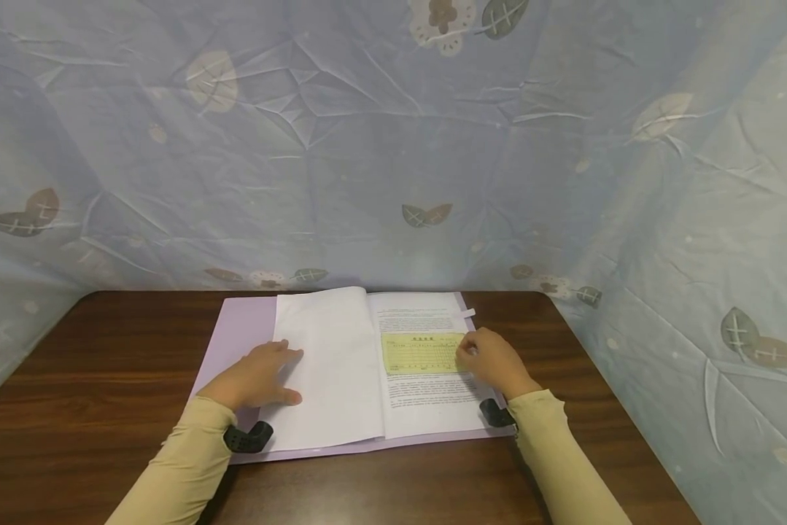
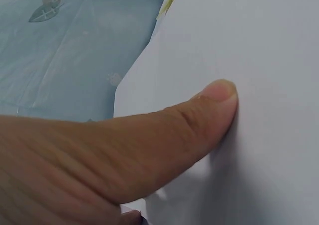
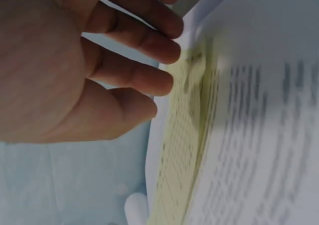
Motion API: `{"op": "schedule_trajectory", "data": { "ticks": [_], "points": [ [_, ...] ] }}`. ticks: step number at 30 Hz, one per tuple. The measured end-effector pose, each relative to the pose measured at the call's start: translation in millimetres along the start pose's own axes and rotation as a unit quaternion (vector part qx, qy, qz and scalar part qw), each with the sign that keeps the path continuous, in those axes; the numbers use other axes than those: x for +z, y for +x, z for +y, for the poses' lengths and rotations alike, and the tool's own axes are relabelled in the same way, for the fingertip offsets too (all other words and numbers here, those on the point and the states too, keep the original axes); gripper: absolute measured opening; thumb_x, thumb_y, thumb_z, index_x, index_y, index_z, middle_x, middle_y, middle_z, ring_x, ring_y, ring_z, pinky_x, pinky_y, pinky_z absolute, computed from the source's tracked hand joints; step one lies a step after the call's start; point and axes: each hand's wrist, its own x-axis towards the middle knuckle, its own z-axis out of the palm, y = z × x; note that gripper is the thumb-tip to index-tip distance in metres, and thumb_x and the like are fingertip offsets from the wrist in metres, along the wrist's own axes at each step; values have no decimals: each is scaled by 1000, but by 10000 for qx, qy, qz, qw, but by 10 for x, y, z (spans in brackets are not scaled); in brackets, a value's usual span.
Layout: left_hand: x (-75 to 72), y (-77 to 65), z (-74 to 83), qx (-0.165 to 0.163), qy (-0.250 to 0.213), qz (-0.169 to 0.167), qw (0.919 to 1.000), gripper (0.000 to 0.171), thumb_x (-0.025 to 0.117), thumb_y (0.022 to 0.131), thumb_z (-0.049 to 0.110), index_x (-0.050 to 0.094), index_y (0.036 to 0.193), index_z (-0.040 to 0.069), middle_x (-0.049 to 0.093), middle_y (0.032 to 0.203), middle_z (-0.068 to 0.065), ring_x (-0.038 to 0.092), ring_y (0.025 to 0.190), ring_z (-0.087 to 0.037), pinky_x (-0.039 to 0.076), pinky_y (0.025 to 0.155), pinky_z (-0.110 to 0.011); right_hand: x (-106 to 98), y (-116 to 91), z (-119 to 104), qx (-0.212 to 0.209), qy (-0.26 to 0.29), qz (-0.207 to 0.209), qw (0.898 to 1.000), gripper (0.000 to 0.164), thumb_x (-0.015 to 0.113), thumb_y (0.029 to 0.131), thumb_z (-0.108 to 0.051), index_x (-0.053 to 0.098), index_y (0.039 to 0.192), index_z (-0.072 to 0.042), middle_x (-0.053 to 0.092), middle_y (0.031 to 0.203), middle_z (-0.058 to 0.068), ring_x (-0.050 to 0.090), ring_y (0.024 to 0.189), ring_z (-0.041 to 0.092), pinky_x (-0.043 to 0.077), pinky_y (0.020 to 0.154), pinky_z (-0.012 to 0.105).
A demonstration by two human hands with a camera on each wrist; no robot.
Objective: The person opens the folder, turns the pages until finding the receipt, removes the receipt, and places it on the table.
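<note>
A lilac folder [image 1: 238, 324] lies opened on the table, with a stack of paper in it. Spread fingers of my left hand [image 1: 255, 375] rest on the blank white left page [image 1: 334, 372]; its thumb [image 2: 199, 110] lies against the paper in the left wrist view. On the printed right page [image 1: 426, 419] is a yellow ruled form slip [image 1: 422, 355]. My right hand [image 1: 494, 361] is at the slip's right end, fingers loosely bent. In the right wrist view its fingertips [image 3: 162, 83] are beside the slip's edge, thumb and forefinger slightly apart, with no paper visibly pinched between them.
The dark wooden table [image 1: 91, 379] extends around the folder. A patterned cloth [image 1: 340, 182] hangs behind and beside it. One white tab [image 1: 468, 313] sticks out at the folder's right edge. Black wrist devices [image 1: 249, 437] are worn at both wrists.
</note>
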Motion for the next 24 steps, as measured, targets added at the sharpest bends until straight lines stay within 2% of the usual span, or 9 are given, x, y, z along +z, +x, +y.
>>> {"op": "schedule_trajectory", "data": {
  "ticks": [2, 6, 9, 14, 19, 21, 24],
  "points": [
    [3, 0, 4, -8, -18, -10, 10000, 87, 86, 82, 42, 52, 148, -2, 34, 157, -38, 30, 145, -58, 27, 116, -68, -9, 10, 37, 79, 63, 1, 9999, 23, 69, 95, -20, 73, 111, -3, 65, 106, 10, 60, 93, 26, 52, 88, 48],
    [5, -7, 14, 3, -15, -17, 10000, 87, 86, 82, 42, 52, 149, -2, 34, 156, -38, 30, 145, -58, 27, 116, -69, 4, 37, 128, 231, -1, -290, 9993, 52, 70, 95, -23, 60, 140, -1, 57, 106, 10, 56, 93, 25, 48, 81, 44],
    [1, -14, 21, 15, 4, -5, 10000, 87, 86, 81, 42, 52, 148, -2, 35, 156, -38, 30, 145, -58, 28, 115, -69, 24, 54, 174, 270, -27, -512, 9983, 65, 70, 95, -27, 50, 151, -2, 53, 107, 10, 54, 93, 25, 45, 77, 41],
    [-8, -15, 26, 50, 45, -9, 10000, 87, 85, 82, 42, 52, 148, -2, 35, 156, -38, 30, 145, -58, 28, 115, -69, 20, 54, 184, 214, 73, -689, 9974, 70, 71, 95, -27, 45, 154, 0, 51, 117, 15, 54, 97, 27, 48, 83, 44],
    [-6, -10, 18, 26, 62, -9, 10000, 86, 85, 83, 43, 51, 149, -2, 35, 156, -38, 30, 145, -58, 27, 114, -71, -7, 46, 163, 280, 284, -951, 9947, 89, 79, 90, -29, 33, 159, 2, 46, 132, 22, 52, 107, 32, 48, 96, 52],
    [-4, -11, 15, 2, 59, -23, 10000, 86, 84, 83, 42, 51, 149, -2, 34, 156, -38, 30, 145, -58, 27, 114, -72, -8, 47, 161, 323, 331, -1028, 9936, 91, 82, 88, -30, 34, 158, 3, 45, 134, 23, 52, 108, 33, 47, 99, 54],
    [-10, -20, 28, -58, 21, -61, 10000, 86, 84, 84, 42, 50, 150, -1, 33, 157, -38, 29, 145, -58, 26, 115, -72, -12, 47, 160, 400, 392, -1047, 9929, 82, 83, 87, -30, 45, 152, 2, 47, 132, 21, 53, 107, 32, 48, 100, 55]
  ]
}}
